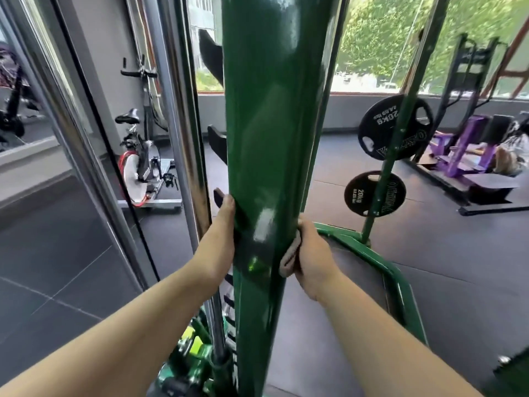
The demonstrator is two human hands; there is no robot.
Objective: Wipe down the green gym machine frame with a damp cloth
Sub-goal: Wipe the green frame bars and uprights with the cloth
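Wiping contact: right hand (pixel 313 260) pinches grey folded cloth (pixel 289 257) against glossy green steel upright (pixel 266 138); left hand (pixel 221 227) clasps opposite edge, likely bracing.

Dark rubber floor (pixel 429 253); bright windows (pixel 372 38); exercise bike (pixel 140 164) by wall.

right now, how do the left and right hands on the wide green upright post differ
The left hand sits higher, at the left edge of the wide glossy green upright post; the right hand sits lower, at its right edge. The right hand presses a folded grey cloth to the post; the left hand is bare. Both touch the post.
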